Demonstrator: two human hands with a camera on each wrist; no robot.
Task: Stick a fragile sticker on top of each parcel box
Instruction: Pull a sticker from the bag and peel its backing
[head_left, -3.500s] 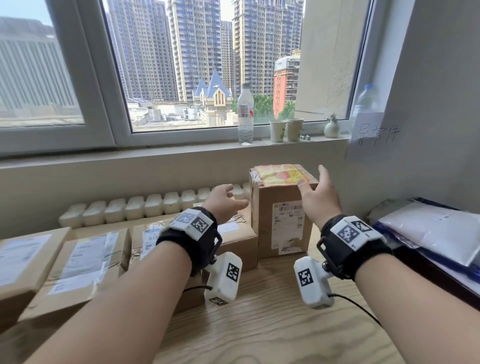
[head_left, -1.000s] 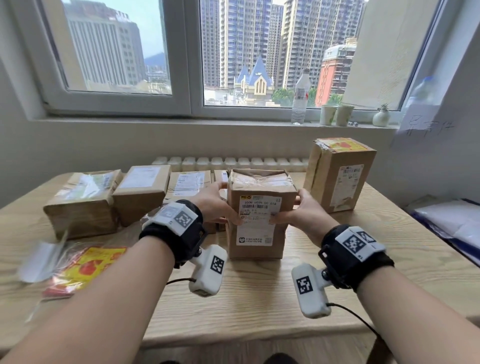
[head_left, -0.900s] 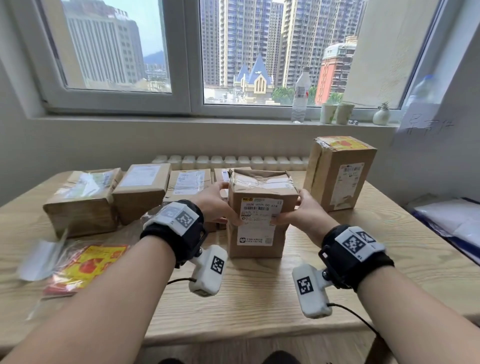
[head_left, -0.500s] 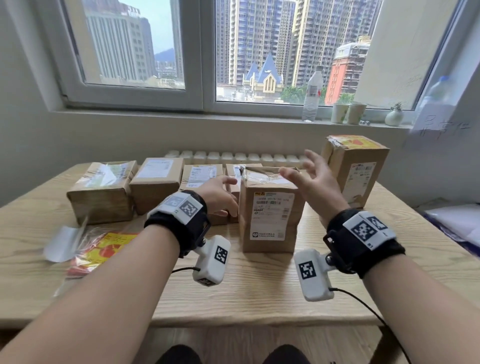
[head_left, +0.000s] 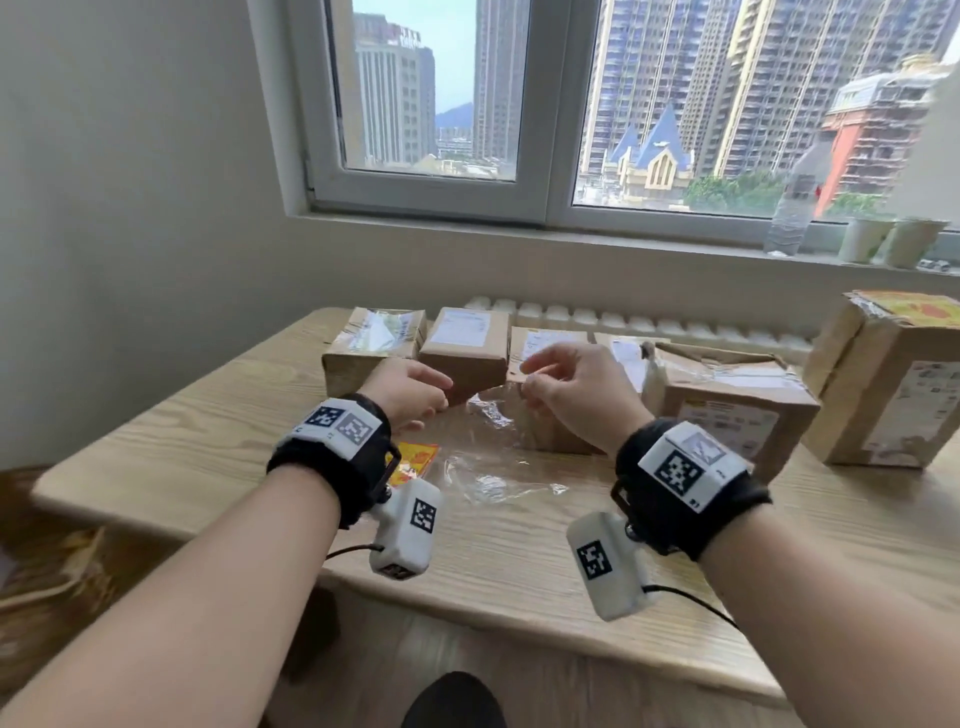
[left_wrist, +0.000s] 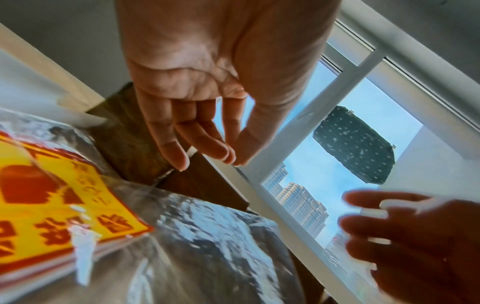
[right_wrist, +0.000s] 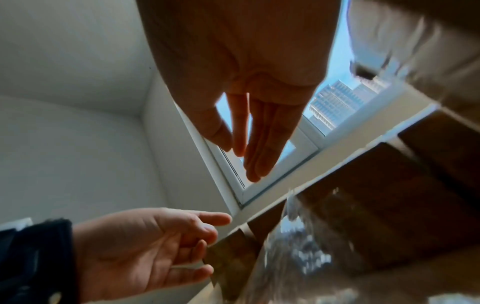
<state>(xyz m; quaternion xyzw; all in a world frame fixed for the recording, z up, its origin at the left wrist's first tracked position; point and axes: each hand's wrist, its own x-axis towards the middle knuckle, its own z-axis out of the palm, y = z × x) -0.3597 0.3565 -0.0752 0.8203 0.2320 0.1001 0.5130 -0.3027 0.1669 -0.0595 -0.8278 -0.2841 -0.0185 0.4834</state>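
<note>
Both hands hover empty with loosely spread fingers above the desk (head_left: 519, 561), the left hand (head_left: 410, 389) over the stickers (head_left: 410, 460) in their clear bag (head_left: 493, 467), the right hand (head_left: 576, 395) beside it. The slippery film could snag a sticker being pulled out. Beyond, the nearest box (head_left: 727, 405) has a crumpled, taped top that may leave a sticker creased.
</note>
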